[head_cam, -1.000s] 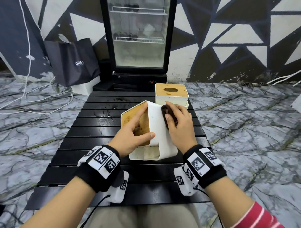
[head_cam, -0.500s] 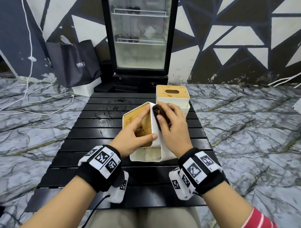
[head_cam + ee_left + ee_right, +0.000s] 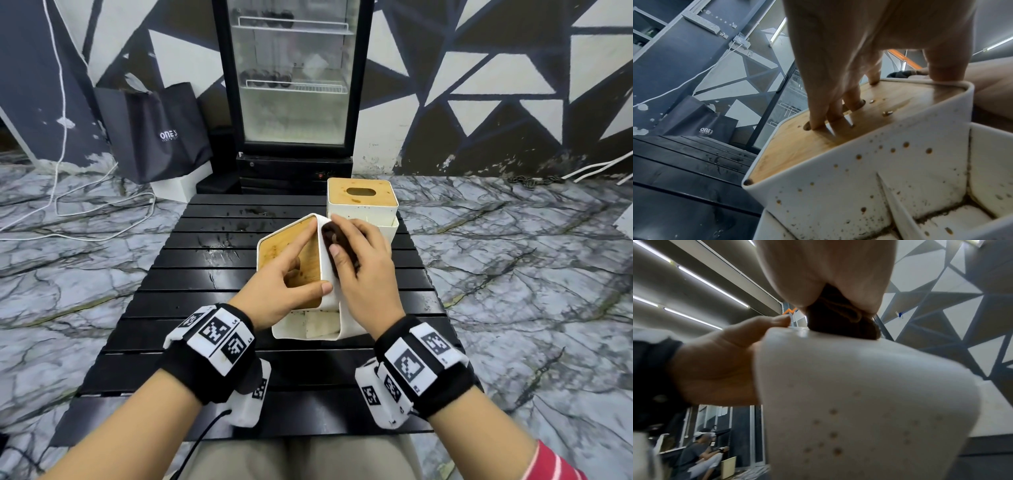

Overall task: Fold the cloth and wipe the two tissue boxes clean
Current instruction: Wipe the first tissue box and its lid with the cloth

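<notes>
The left hand (image 3: 284, 277) is gripping the tilted tissue box (image 3: 329, 284), fingers curled into its slot; the right hand (image 3: 363, 270) is pressing the mostly hidden dark cloth (image 3: 334, 240), fingers together.

Cloth (image 3: 337, 245) mostly hidden under right hand (image 3: 364, 270); left fingers (image 3: 816, 120) vanish into the box (image 3: 329, 308) slot, tips unseen.

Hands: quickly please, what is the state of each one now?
Left hand: grips the tilted tissue box, fingers in its slot.
Right hand: holds the dark cloth against its side.
</notes>
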